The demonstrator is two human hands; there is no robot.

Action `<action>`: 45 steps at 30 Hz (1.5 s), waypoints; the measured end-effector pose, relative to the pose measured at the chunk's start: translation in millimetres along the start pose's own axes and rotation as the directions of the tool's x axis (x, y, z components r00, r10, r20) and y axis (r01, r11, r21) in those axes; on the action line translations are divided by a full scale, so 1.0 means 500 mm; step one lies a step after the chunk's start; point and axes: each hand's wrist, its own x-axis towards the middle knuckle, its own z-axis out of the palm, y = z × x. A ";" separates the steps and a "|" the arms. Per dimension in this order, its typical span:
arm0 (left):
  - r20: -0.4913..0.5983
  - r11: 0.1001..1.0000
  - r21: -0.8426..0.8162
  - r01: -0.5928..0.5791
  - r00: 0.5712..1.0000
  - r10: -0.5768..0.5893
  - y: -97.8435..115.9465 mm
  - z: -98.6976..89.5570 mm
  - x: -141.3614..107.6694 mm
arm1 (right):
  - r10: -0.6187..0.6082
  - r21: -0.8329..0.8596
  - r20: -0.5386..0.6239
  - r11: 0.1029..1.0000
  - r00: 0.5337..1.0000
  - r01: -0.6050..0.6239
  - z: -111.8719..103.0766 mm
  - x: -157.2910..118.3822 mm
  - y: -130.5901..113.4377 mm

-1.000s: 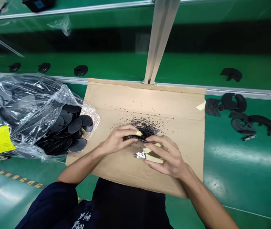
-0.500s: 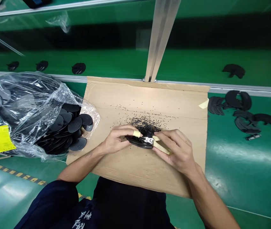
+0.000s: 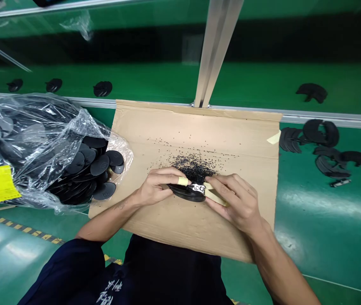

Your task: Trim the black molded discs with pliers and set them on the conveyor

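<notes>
My left hand [image 3: 159,185] is closed on the edge of a round black plastic disc [image 3: 188,195], with yellowish tape round its index finger. In my right hand [image 3: 238,199] is a pair of nippers [image 3: 198,187], its handles wrapped in pale tape and its metal head at the disc's upper edge. Whether the jaws are closed on the disc cannot be made out. Just beyond the hands lies a heap of tiny black clippings [image 3: 193,165], scattered over a cardboard sheet [image 3: 168,226].
At the left, a clear plastic bag [image 3: 37,127] with a yellow label [image 3: 1,183] spills many black discs [image 3: 99,164] onto the cardboard. Curved black parts [image 3: 322,131] lie on the green surface at the right. A metal post [image 3: 217,51] rises behind the cardboard.
The disc has tilted slightly, showing more of its face below the nippers. Both hands stay in nearly the same place, and the view has shifted a little.
</notes>
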 end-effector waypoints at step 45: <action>0.021 0.314 -0.894 0.321 0.729 -0.684 -0.046 0.010 0.020 | 0.407 -0.290 -0.161 0.851 0.899 -0.437 -0.074 -0.187 -0.066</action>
